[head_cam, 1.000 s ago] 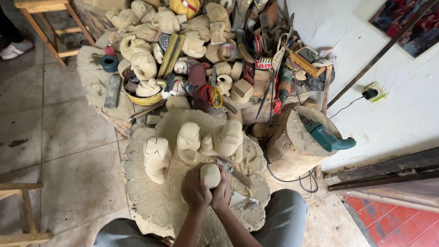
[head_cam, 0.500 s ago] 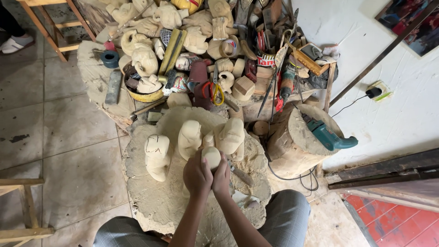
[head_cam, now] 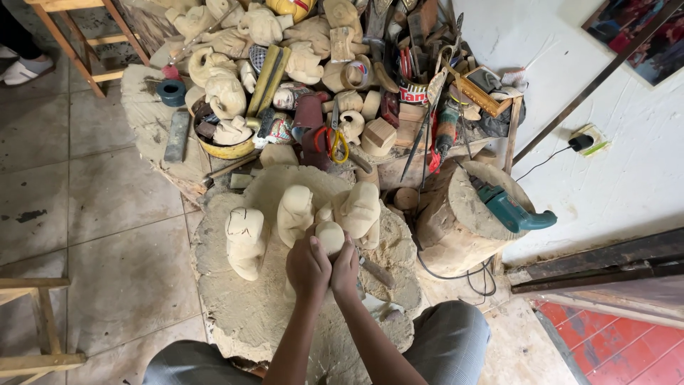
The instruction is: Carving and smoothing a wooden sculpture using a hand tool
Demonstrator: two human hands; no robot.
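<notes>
Far left of the frame: tiled floor (head_cam: 85,207), with a wooden stool (head_cam: 78,43) at the upper left and part of another wooden frame (head_cam: 28,328) at the lower left.

Left of centre: a rough-cut pale wood figure (head_cam: 246,239), upright on a large wood slab (head_cam: 235,314) that serves as the work surface (dust-coloured, low to the floor).

Centre: a second upright carving (head_cam: 294,212) and, just right of it, a third, broader carving (head_cam: 358,208). In front of these, a small rounded wood block (head_cam: 330,235) is clamped between both hands: the left hand (head_cam: 308,267) wraps it from the left, the right hand (head_cam: 346,269) presses in from the right, fingers closed on it, seemingly to steady it against the slab.

Upper centre: a heap of unfinished carvings (head_cam: 228,93), a yellow bowl (head_cam: 228,146), orange-handled scissors (head_cam: 333,139) and assorted hand tools, all kept within reach.

Right of centre: a log stump (head_cam: 456,228) bearing a teal power tool (head_cam: 509,210), laid flat on the stump's top; its cord trails down beside the stump.

Far right: white wall (head_cam: 627,171) with a plug socket (head_cam: 584,139).
</notes>
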